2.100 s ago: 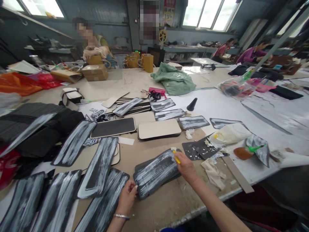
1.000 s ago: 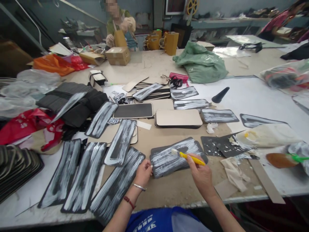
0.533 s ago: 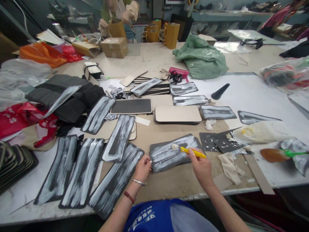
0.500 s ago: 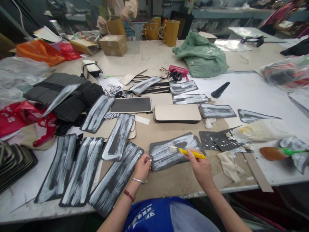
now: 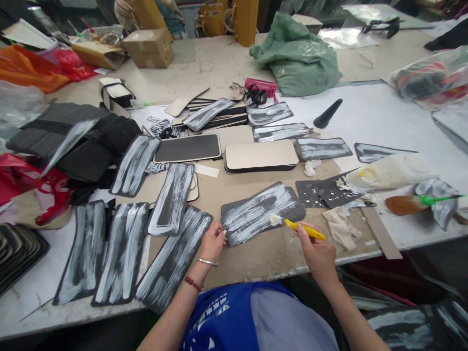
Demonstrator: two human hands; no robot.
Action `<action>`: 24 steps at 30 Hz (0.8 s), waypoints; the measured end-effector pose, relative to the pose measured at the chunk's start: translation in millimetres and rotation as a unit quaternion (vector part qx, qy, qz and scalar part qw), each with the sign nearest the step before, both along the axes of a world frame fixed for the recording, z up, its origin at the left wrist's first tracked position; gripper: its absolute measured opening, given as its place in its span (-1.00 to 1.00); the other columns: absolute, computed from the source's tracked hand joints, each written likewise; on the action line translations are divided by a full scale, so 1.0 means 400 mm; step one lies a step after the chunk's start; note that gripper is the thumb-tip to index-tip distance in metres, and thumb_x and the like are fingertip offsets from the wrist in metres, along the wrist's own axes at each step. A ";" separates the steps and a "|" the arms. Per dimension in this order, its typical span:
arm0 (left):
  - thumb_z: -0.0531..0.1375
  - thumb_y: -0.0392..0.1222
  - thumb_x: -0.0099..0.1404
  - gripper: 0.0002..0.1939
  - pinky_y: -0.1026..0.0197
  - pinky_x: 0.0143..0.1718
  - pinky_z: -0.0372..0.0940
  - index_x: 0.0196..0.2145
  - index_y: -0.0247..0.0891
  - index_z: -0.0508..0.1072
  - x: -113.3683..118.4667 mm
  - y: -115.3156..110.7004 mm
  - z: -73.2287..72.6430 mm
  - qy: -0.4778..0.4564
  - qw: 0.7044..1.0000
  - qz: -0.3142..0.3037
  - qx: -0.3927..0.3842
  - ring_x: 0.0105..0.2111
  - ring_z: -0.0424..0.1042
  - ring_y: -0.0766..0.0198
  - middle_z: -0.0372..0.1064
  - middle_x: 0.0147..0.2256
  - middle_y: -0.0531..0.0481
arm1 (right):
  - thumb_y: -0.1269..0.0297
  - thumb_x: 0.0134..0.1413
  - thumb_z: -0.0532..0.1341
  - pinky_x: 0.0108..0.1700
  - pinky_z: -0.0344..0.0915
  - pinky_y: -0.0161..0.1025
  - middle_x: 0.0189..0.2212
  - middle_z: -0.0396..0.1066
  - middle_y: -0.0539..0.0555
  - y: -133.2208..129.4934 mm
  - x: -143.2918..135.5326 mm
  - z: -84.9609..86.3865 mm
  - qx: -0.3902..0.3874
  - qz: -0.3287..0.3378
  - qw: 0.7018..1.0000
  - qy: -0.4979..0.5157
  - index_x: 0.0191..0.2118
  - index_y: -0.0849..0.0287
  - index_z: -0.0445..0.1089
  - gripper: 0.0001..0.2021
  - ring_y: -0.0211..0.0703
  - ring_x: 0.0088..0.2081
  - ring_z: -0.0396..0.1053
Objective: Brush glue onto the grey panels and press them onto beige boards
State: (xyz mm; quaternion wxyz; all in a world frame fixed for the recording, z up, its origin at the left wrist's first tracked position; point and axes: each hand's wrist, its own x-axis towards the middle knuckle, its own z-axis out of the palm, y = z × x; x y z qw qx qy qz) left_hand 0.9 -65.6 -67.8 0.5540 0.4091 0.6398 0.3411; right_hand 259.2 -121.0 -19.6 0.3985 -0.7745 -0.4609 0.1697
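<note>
My right hand [image 5: 317, 251] is closed around the yellow handle of a paintbrush [image 5: 305, 229]. The pale bristles touch the lower right edge of a dark panel [image 5: 256, 212] streaked with white paste. At that panel's lower left corner, my left hand [image 5: 214, 241] pinches the edge between thumb and fingers. Another streaked panel [image 5: 175, 258] lies under and beside my left wrist. Further left, more coated panels [image 5: 122, 253] lie side by side along the table's front edge. Behind the panel being brushed sits a stack of cream-faced panels [image 5: 261, 155].
To the right are dark paste-spattered scraps [image 5: 325, 190], a whitish container lying flat [image 5: 391, 170], and a brown brush with a green handle [image 5: 405, 204]. A black bag [image 5: 73, 141] lies at left. A green plastic bag [image 5: 300, 58] and a cardboard box [image 5: 149, 48] stand at the back.
The brush has moved right and toward me across the panel, from its middle to its lower right edge. My left hand keeps its pinch at the corner. The camera view has shifted slightly.
</note>
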 end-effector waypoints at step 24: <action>0.26 0.04 -0.22 -0.64 0.30 -0.62 0.19 -0.56 -0.22 0.23 -0.009 0.009 0.039 -0.049 0.997 0.000 -0.060 -0.69 0.26 0.34 0.24 -0.72 0.15 | -0.01 -0.19 0.30 -0.22 0.42 -0.08 -0.41 0.44 0.09 0.008 0.324 0.096 0.185 -0.213 0.933 0.224 -0.32 0.30 0.38 -0.57 -0.10 -0.37 0.44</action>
